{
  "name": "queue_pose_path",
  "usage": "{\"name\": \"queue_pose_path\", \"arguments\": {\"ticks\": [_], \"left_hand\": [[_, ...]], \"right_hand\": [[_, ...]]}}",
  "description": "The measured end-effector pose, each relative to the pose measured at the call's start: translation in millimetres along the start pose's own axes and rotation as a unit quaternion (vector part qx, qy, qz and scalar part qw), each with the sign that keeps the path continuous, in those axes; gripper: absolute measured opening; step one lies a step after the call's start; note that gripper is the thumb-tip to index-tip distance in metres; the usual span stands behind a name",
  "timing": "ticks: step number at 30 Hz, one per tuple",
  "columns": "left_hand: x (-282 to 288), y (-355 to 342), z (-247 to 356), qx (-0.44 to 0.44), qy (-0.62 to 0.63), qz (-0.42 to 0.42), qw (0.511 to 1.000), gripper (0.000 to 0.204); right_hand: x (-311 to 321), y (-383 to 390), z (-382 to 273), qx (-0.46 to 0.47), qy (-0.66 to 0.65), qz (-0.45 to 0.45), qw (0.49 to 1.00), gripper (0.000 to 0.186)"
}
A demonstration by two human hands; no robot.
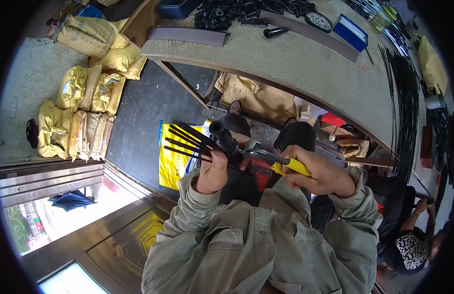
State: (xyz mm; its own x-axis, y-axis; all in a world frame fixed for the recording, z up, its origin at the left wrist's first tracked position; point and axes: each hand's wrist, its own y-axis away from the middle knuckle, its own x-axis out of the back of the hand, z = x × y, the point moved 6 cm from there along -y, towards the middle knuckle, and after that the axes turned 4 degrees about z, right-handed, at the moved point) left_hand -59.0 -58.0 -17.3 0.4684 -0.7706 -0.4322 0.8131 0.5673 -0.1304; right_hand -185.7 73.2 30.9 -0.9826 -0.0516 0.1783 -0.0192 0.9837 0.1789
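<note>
My left hand point(213, 171) is closed round a black tubular part point(224, 137) with a round open end that points up and away from me. Several thin black rods point(186, 142) fan out to the left from beside that hand. In my right hand point(315, 171) is a pair of pliers point(293, 165) with yellow grips, the fingers wrapped round them. The metal head of the pliers reaches the right side of the tubular part; whether its jaws grip anything there cannot be made out. Both hands are above my lap.
A long worktable point(305, 73) crosses ahead, bearing small black parts point(222, 17), a blue box point(350, 32) and a bundle of long black rods point(407, 112). A yellow sack point(172, 161) lies by my knees. Stacked sacks point(85, 108) stand left; another person point(413, 245) sits at right.
</note>
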Motion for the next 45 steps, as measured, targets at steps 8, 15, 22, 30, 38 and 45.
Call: {"name": "queue_pose_path", "arguments": {"ticks": [8,15,22,30,38,45], "left_hand": [[-9.5,-4.8,15.4,0.072,-0.184,0.029,0.98,0.101],[-4.7,3.6,10.7,0.086,-0.157,0.086,0.98,0.097],[14.5,-18.6,-4.6,0.01,-0.054,0.266,0.962,0.071],[15.3,-29.4,-26.0,-0.002,-0.063,0.174,0.983,0.065],[35.3,-32.3,-25.5,0.017,-0.058,0.169,0.984,0.06],[38.6,-36.4,-28.9,0.018,-0.044,0.185,0.982,0.06]], "right_hand": [[0.5,-7.7,-7.5,-0.011,0.088,0.0,0.996,0.021],[0.8,-12.2,-8.8,0.053,0.216,0.054,0.973,0.024],[50.4,-28.4,10.6,0.152,0.274,0.241,0.919,0.027],[296.6,-98.7,9.0,-0.04,0.506,0.535,0.675,0.02],[327.0,-139.2,32.3,-0.098,0.59,0.487,0.636,0.025],[324.8,-141.5,32.7,-0.094,0.582,0.493,0.64,0.025]]}}
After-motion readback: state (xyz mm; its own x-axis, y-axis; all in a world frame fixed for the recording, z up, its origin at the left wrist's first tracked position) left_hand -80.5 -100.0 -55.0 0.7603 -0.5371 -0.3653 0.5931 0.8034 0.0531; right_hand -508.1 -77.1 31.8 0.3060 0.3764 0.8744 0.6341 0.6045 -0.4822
